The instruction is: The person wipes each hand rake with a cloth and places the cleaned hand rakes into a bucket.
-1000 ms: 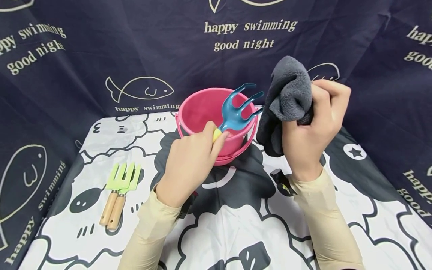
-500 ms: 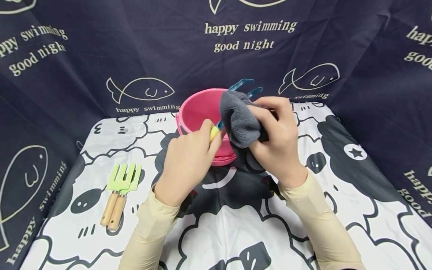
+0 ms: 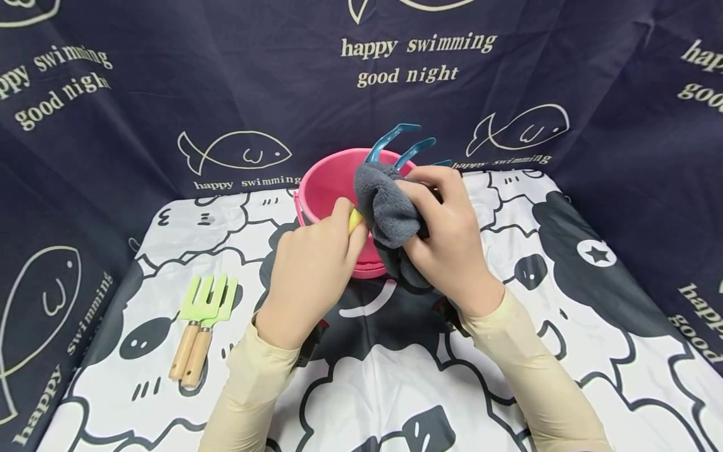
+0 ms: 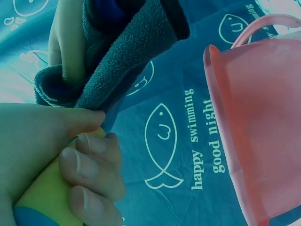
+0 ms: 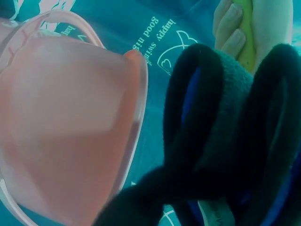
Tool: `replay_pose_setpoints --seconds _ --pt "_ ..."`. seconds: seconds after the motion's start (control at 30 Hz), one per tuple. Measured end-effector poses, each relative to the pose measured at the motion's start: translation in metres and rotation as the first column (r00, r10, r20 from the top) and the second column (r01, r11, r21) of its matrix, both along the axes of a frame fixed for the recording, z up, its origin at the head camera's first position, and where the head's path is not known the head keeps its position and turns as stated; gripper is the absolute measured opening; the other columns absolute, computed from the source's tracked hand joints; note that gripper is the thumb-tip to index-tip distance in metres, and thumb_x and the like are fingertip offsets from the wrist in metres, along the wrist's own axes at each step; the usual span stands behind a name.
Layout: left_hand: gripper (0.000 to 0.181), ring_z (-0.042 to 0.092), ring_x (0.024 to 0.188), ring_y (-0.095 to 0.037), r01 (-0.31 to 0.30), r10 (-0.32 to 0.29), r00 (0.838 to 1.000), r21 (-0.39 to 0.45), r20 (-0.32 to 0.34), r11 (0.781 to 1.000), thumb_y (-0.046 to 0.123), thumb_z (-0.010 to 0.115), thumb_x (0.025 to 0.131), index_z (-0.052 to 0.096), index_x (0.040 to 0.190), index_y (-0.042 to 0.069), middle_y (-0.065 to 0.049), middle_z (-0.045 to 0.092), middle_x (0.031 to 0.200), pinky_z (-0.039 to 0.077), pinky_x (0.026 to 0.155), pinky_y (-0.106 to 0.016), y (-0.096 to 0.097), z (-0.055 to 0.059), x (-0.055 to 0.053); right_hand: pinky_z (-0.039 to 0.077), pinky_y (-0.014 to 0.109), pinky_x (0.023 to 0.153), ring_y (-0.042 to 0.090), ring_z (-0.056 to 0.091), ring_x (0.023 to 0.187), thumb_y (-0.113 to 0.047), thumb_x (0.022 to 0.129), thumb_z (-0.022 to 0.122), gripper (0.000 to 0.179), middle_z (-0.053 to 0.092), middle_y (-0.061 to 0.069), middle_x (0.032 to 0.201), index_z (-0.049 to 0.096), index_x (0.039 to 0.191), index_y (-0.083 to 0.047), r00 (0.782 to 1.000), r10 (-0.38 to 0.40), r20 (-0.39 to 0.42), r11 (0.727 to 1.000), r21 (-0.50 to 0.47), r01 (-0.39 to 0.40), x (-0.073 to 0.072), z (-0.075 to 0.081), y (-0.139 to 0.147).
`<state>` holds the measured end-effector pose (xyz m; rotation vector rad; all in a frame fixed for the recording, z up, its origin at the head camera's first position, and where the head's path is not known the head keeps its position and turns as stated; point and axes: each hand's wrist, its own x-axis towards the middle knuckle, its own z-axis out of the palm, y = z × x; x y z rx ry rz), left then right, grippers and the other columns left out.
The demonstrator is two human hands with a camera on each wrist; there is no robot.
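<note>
Blue rake (image 3: 416, 148): bent tines (image 3: 384, 142), yellow hndl (image 3: 354, 220) gripped by L hand (image 3: 307, 270); R hand (image 3: 454, 251) grips gray cloth (image 3: 388, 210).

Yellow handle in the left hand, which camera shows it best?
The left wrist view: the yellow handle shows large there, gripped by the left hand. The head view shows only a small patch between the hand and the gray cloth; the right wrist view, a narrow strip at the top edge.
</note>
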<state>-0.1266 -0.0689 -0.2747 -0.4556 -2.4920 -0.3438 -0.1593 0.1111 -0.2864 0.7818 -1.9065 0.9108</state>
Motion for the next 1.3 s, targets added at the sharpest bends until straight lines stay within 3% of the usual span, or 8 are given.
replay_pose_setpoints --seconds 0.27,0.53,0.7,0.9,1.3 --pt "0.028 0.042 0.036 -0.021 0.014 -0.015 0.999 -0.014 -0.049 1.000 0.032 0.056 0.103 0.050 0.089 0.008 -0.001 0.038 0.047 0.033 0.039 -0.031 0.003 -0.002 -0.001 0.046 0.042 0.095 0.035 0.057 0.107 -0.002 0.089 0.067 0.021 0.061 0.020 0.113 0.072 0.109 -0.007 0.998 -0.071 -0.002 0.997 0.008 0.071 -0.004 -0.001 0.002" --pt "0.029 0.045 0.036 -0.021 0.009 -0.010 0.998 -0.019 -0.062 1.000 0.033 0.057 0.103 0.050 0.090 0.008 -0.001 0.038 0.047 0.033 0.038 -0.032 0.004 -0.004 -0.001 0.044 0.043 0.093 0.035 0.057 0.104 -0.003 0.090 0.067 0.021 0.060 0.020 0.111 0.072 0.110 -0.007 0.997 -0.079 -0.012 0.996 -0.035 0.078 -0.006 -0.002 0.001" --pt "0.030 0.041 0.036 -0.018 0.021 -0.022 0.998 -0.017 -0.054 1.000 0.034 0.057 0.103 0.050 0.090 0.008 0.000 0.038 0.048 0.031 0.039 -0.029 0.005 -0.003 0.000 0.043 0.041 0.092 0.034 0.057 0.101 -0.002 0.090 0.067 0.022 0.059 0.021 0.108 0.073 0.111 -0.006 0.996 -0.089 -0.018 0.993 -0.076 0.088 -0.007 -0.002 0.002" --pt "0.035 0.034 0.036 -0.012 0.034 -0.035 0.999 -0.028 -0.024 0.999 0.039 0.056 0.103 0.048 0.088 0.009 0.001 0.037 0.049 0.027 0.040 -0.026 0.006 -0.003 0.001 0.044 0.041 0.092 0.034 0.057 0.100 -0.003 0.090 0.068 0.022 0.060 0.021 0.107 0.073 0.110 -0.006 0.987 -0.157 -0.012 0.979 -0.133 0.154 -0.010 0.000 0.005" --pt "0.034 0.034 0.036 -0.011 0.038 -0.038 0.999 -0.035 -0.014 0.999 0.039 0.058 0.102 0.049 0.090 0.008 0.001 0.039 0.050 0.028 0.040 -0.025 0.007 -0.004 0.001 0.041 0.048 0.089 0.040 0.052 0.099 -0.015 0.095 0.068 0.017 0.064 0.018 0.110 0.074 0.109 -0.007 0.971 -0.227 -0.077 0.971 -0.102 0.218 -0.013 -0.002 0.006"
